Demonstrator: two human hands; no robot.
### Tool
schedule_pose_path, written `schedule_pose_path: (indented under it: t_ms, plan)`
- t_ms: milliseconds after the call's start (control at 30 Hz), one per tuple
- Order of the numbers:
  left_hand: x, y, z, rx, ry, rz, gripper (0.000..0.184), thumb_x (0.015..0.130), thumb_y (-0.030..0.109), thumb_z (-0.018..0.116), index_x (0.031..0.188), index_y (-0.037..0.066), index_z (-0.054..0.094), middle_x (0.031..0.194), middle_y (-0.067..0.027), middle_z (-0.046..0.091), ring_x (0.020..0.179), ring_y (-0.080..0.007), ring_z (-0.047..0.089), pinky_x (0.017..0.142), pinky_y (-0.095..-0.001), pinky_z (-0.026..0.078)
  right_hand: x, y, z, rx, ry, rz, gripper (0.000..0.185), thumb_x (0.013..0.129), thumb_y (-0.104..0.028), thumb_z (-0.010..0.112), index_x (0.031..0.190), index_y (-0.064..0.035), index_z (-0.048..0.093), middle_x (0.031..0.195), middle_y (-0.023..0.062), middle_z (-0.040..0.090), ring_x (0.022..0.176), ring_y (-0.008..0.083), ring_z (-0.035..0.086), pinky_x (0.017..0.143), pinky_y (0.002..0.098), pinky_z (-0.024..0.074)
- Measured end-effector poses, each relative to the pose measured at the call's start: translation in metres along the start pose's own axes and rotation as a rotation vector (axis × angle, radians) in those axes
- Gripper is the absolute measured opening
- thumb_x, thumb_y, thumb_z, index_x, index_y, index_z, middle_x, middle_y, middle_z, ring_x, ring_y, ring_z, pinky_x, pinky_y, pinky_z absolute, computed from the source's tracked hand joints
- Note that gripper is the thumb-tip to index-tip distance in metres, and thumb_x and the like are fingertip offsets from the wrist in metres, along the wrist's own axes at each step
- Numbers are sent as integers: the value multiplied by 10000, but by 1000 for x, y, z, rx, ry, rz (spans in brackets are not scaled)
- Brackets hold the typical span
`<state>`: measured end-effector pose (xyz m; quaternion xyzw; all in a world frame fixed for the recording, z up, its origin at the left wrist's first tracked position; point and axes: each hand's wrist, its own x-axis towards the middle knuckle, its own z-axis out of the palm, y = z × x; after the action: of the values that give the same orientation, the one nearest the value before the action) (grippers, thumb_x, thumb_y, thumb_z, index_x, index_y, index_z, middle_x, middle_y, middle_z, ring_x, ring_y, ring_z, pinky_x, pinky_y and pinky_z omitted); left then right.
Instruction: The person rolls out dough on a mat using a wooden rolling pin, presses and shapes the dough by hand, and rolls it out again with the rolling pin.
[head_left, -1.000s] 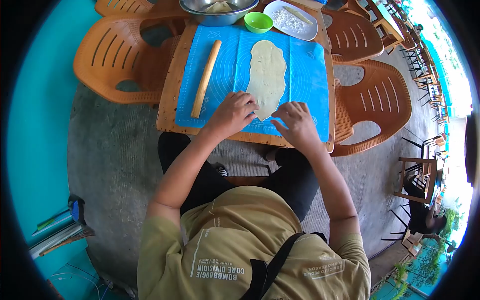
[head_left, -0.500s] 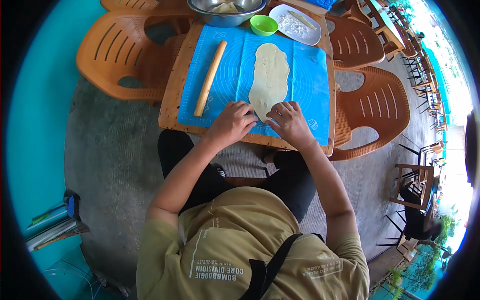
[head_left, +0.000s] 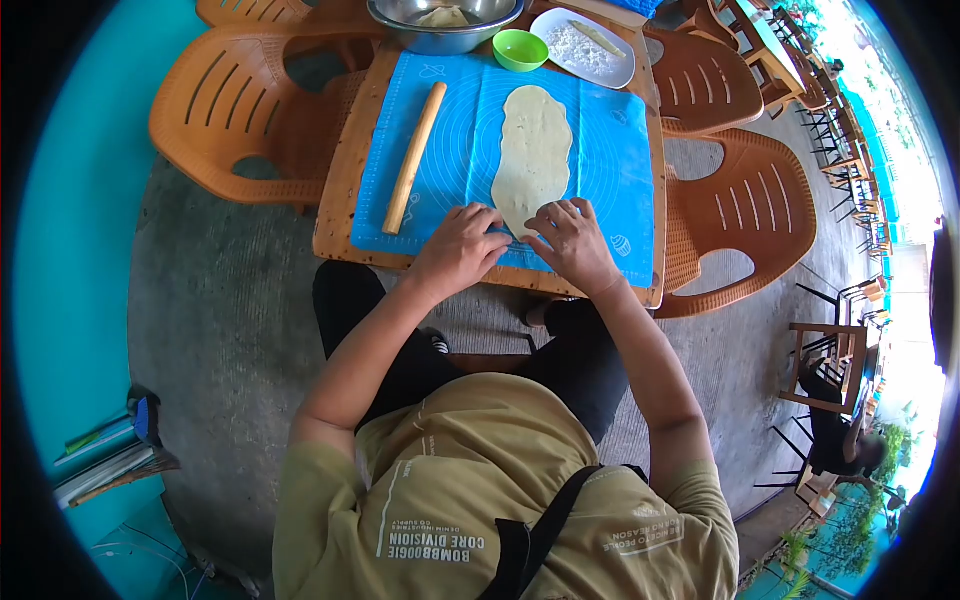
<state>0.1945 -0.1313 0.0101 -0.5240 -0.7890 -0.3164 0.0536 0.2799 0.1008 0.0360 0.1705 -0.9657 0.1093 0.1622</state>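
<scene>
A long, flat sheet of dough (head_left: 533, 150) with wavy edges lies lengthwise on a blue baking mat (head_left: 610, 170). At its near end, my left hand (head_left: 463, 248) has curled fingers, with the thumb and fingertips at the left edge of the dough. My right hand (head_left: 573, 246) pinches the right side of that same end, its fingers bent over the tip. The fingertips partly hide the dough's near edge. To the left on the mat rests a wooden rolling pin (head_left: 415, 160), touched by neither hand.
Along the table's far side stand a metal bowl (head_left: 445, 38) with dough inside, a green bowl (head_left: 520, 50), and a white plate (head_left: 583, 48) holding flour and a strip of dough. Orange chairs (head_left: 740, 215) flank the wooden table (head_left: 335, 225). Another person (head_left: 835, 440) is at the far right.
The view has shifted slightly, so the table items appear a little further left. Both hands stay at the dough's near end, with only small finger movement.
</scene>
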Motion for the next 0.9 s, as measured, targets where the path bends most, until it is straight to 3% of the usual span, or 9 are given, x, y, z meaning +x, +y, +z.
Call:
schedule_pose_path:
  t_ms: [233, 333, 900]
  plan:
    - [-1, 0, -3, 3, 6, 11, 156, 936, 157, 772, 1068, 76, 792, 1140, -75, 661, 1172, -261, 625, 1037, -440, 494, -2, -2, -4, 66, 20, -11, 214, 880, -221, 834, 1053, -129, 749, 1021, 28, 675, 1015, 218, 670, 977, 436, 469]
    - [0, 0, 0, -8, 3, 1, 150, 932, 155, 775, 1058, 74, 786, 1145, -76, 659, 1175, -265, 626, 1037, -442, 493, 1, -1, 0, 48, 16, 12, 159, 924, -242, 783, 1029, -127, 753, 1032, 34, 675, 1057, 221, 647, 1001, 445, 453]
    - [0, 0, -2, -25, -10, -16, 148, 931, 151, 769, 1057, 72, 774, 1141, -73, 647, 1159, -275, 625, 1010, -443, 491, 0, -5, 8, 71, 51, 80, 163, 923, -234, 786, 1045, -129, 765, 1010, 38, 681, 1034, 225, 661, 1012, 448, 440]
